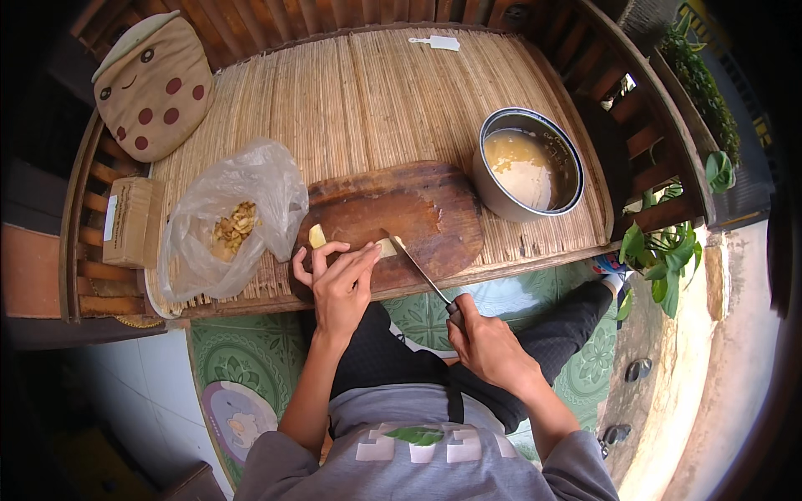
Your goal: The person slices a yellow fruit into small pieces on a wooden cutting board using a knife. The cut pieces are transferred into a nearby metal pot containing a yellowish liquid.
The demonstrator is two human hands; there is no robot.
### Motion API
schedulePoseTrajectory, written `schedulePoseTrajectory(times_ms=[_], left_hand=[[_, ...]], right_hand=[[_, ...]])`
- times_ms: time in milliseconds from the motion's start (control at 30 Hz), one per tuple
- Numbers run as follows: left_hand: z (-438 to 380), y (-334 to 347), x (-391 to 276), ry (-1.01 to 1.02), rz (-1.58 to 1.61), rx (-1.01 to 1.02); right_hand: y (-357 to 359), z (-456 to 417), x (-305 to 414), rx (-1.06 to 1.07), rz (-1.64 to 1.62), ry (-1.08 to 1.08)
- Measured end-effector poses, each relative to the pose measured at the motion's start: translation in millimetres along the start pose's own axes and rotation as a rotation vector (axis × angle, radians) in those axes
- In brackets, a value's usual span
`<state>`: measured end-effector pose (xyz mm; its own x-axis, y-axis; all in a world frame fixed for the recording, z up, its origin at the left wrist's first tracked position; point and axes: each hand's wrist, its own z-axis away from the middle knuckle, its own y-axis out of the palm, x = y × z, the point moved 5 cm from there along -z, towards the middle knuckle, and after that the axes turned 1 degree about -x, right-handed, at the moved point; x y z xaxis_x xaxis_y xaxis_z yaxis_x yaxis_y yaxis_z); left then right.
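My right hand (492, 344) grips the dark handle of a knife (421, 270), its blade slanting up to the left over a wooden cutting board (401, 200). Beside the blade lies a pale piece of food (389, 247), and the fingertips of my left hand (341, 282) rest at its left end; whether they grip it I cannot tell. A yellowish wedge (317, 236) sits on the board just above my left fingers. On the right stands a metal pot (529, 210) with cloudy liquid and pale pieces inside. A clear plastic bag (207, 232) with yellow-brown pieces (236, 227) lies to the left.
The slatted wooden bench (667, 119) has a raised back and sides and a reed mat (376, 94) on its seat. A cardboard box (133, 222) and a cushion with a face (156, 87) stand at the left. A white tag-shaped item (443, 42) lies near the back. Leafy plants (667, 269) grow at right.
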<state>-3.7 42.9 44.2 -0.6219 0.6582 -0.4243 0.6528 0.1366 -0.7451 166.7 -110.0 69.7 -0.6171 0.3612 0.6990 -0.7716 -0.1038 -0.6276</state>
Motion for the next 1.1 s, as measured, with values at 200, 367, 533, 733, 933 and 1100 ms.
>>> schedulePoseTrajectory(times_ms=[200,367,533,733,933,1100], left_hand=[[-1.3,7.0,-1.1,0.049,0.009,0.001],[-2.8,7.1,-1.5,0.059,0.009,0.040],[-1.3,8.2,-1.2,0.072,0.012,0.045],[-0.4,9.3,-2.1,0.089,-0.003,0.029],[0.0,9.2,-2.6,0.097,0.002,0.012],[0.7,9.9,-2.5,0.106,0.005,-0.004]], right_hand=[[4.7,7.7,-2.5,-0.049,-0.045,0.037],[7.9,11.2,6.7,-0.050,-0.001,0.040],[8.6,13.8,9.8,-0.063,0.033,0.020],[12.2,17.0,15.9,-0.060,0.163,0.072],[13.8,12.2,13.5,-0.042,0.147,0.040],[19.9,2.6,5.4,-0.046,0.113,0.024]])
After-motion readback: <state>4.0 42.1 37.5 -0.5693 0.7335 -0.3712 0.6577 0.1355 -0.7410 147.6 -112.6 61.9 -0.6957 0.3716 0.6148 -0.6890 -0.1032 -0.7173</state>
